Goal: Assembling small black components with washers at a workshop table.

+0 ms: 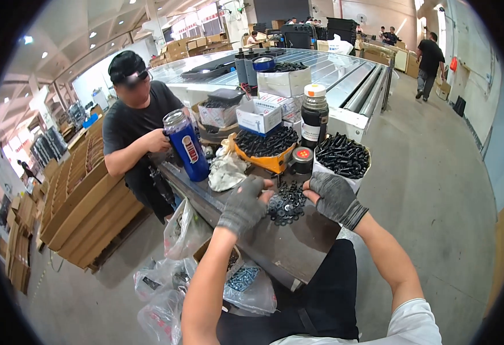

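Head view: fisheye, from the wearer's head
Facing: forward and down over workbench
Nearness: close above left hand, right hand

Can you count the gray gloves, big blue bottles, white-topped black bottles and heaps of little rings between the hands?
Gray gloves: 2
Big blue bottle: 1
White-topped black bottle: 1
Heap of little rings: 1
Total: 5

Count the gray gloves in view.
2: one glove on the left hand, another on the right hand, either side of the small rings. Others may be hidden.
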`<state>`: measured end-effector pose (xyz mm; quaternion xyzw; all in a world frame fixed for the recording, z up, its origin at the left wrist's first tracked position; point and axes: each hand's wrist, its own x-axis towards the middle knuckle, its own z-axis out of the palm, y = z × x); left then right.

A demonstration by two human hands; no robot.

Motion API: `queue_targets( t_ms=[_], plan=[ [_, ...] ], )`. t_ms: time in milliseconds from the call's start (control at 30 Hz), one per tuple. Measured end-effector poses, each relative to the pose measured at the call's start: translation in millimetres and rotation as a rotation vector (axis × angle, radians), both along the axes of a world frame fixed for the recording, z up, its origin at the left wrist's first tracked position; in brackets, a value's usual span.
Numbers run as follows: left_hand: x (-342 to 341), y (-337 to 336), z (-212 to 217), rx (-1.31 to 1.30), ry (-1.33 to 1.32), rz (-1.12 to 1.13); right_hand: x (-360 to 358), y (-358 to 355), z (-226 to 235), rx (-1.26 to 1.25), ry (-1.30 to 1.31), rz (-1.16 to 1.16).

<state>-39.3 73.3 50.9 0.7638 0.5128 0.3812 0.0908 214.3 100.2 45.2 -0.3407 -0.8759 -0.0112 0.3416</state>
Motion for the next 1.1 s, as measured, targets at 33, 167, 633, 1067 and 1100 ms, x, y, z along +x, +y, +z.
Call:
queue_targets(
  t_ms=[33, 167, 633, 1067, 1100],
  plan=[
    [6.9, 27.4, -9.7, -0.040, 0.020, -0.007, 5.5, 0.5, -2.3, -0.029, 0.009, -0.012],
    [19.4, 75.6, -17.5, -0.173, 0.149, 0.084, 12.8, -6.6, -17.0, 0.016, 0.138, 0.058],
    [30.4, 92.3, -2.3, -0.394, 0.471, 0.209, 48.9, -28.1, -42.6, 0.060, 0.195, 0.000],
    [16.7, 75.6, 6.0, -0.411, 0.410, 0.152, 56.5, -44.0, -40.9, 0.043, 0.199, 0.058],
    [17.9, 74.6, 7.1, -0.395, 0.436, 0.194, 56.7, -44.2, -42.0, 0.030, 0.185, 0.064]
  ],
)
